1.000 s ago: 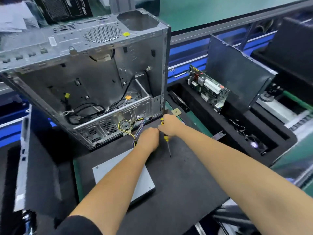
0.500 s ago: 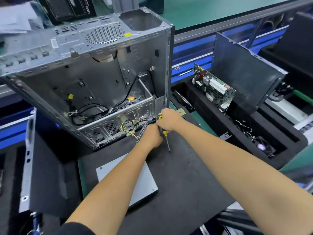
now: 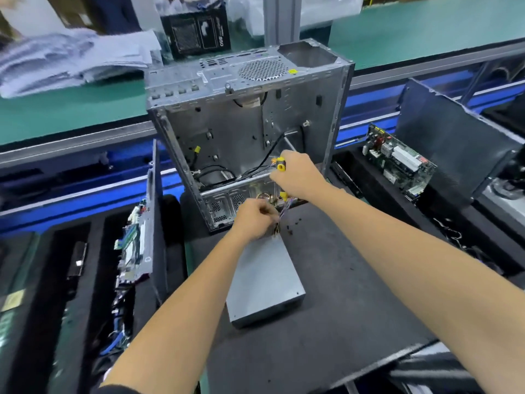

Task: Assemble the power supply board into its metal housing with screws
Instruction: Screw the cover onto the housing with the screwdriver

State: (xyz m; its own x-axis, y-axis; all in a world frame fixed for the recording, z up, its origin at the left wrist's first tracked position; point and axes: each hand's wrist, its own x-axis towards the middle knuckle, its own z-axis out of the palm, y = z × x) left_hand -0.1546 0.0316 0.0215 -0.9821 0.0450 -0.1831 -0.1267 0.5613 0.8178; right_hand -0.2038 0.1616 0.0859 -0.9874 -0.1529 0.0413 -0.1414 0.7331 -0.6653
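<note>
An open metal computer case (image 3: 244,132) stands far on the black mat (image 3: 341,308). The grey power supply unit (image 3: 264,282) lies nearer, its wires pinched by the left hand (image 3: 254,220). The right hand (image 3: 298,177), fingers curled, grips a yellow-handled screwdriver (image 3: 281,166) at the case's opening.

Two bare forearms reach in from the near edge, ending in the left hand (image 3: 253,220) and the right hand (image 3: 298,174). Neither wrist wears a watch, band or glove. A dark sleeve (image 3: 119,389) edge shows at the near end of the left arm.
</note>
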